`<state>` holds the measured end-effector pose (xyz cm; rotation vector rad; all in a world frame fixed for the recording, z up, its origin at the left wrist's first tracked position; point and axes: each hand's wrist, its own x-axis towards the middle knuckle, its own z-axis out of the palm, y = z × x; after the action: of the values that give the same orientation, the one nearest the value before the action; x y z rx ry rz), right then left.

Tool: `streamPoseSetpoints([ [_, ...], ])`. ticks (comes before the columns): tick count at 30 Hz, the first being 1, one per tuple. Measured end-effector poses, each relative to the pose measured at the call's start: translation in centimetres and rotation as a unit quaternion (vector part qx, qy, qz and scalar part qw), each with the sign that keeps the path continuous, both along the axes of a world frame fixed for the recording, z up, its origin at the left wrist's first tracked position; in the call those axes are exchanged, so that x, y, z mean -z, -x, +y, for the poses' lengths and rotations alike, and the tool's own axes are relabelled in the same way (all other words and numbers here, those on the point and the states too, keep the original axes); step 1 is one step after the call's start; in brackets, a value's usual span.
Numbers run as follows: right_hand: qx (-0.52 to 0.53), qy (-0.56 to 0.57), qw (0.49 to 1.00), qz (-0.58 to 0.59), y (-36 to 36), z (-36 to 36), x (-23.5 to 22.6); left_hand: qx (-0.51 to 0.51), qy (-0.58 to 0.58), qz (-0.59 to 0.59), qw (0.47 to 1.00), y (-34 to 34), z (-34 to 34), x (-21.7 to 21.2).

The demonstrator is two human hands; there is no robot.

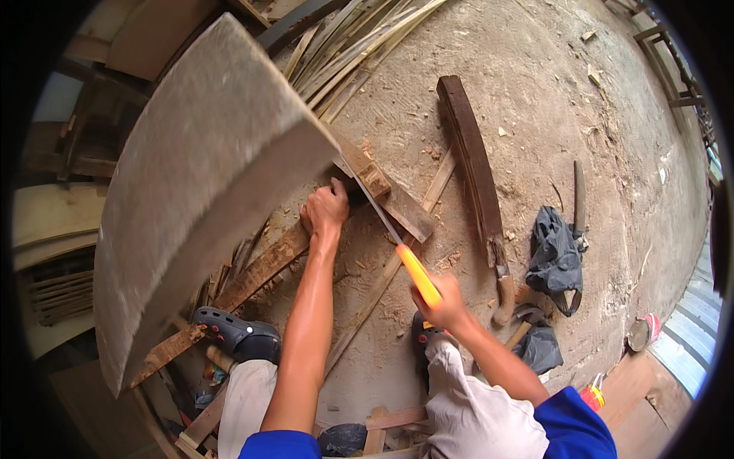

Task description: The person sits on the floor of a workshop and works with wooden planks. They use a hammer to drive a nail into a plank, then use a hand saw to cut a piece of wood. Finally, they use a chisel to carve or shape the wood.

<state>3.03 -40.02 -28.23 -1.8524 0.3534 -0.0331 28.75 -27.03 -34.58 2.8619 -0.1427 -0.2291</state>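
My right hand is closed round the orange handle of a handsaw. The saw's thin blade, seen nearly edge-on, slants up and left to the corner of a large grey wooden slab and passes beside a notched timber end. My left hand, its fingers curled and the thumb up, grips a long wooden beam under the slab's right edge. The slab hides part of that beam. A short block lies below the notched end, across a thin wooden strip.
A dark beam lies right of the saw, with a wooden-handled tool at its near end. Further right are a black plastic bag and a long-handled tool. Wood strips are piled at the back. My shoes stand close to the beam.
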Motion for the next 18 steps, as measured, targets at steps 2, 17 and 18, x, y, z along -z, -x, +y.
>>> streamPoseSetpoints([
  [2,0.015,-0.029,0.999,-0.013,4.1,-0.6,-2.4,0.019,0.009,-0.035,0.999,0.3,0.3,0.8],
  [17,0.02,-0.04,0.998,-0.037,5.9,-1.5,-2.0,-0.028,0.017,0.069,0.997,1.0,-0.5,-1.2],
  [18,-0.003,-0.026,0.999,-0.027,5.8,-1.7,-2.5,-0.033,0.012,0.056,0.998,1.0,-0.5,-1.1],
])
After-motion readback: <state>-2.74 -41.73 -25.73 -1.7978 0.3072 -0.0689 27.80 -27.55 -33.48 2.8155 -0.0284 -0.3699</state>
